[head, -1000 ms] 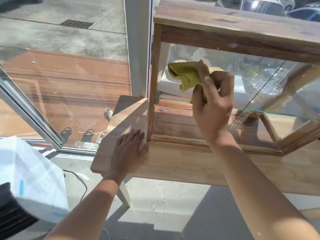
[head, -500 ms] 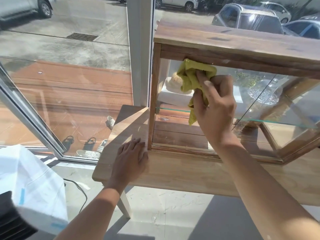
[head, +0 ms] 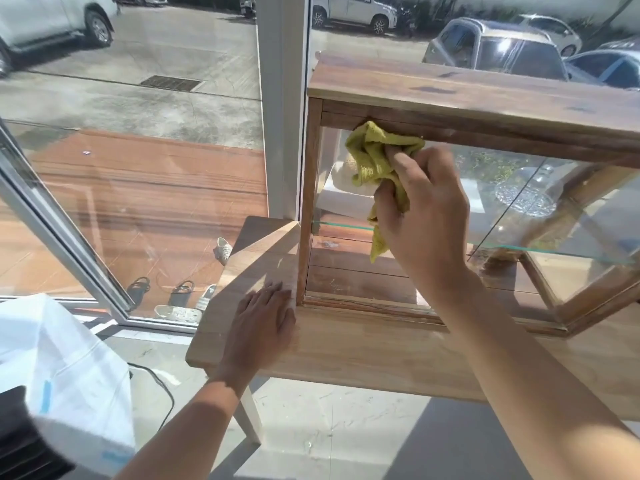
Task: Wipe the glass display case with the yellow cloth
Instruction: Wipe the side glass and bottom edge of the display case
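While right hand [head: 424, 216] clenches yellow cloth [head: 375, 157] against glass display case [head: 485, 98], left hand [head: 259, 327] flat, empty, on table [head: 363, 358]

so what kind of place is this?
Probably a small shopfront or cafe at street level. A wooden glass display case sits on a table against a floor-to-ceiling window, with parked cars outside and shoes left on the deck by the glass.
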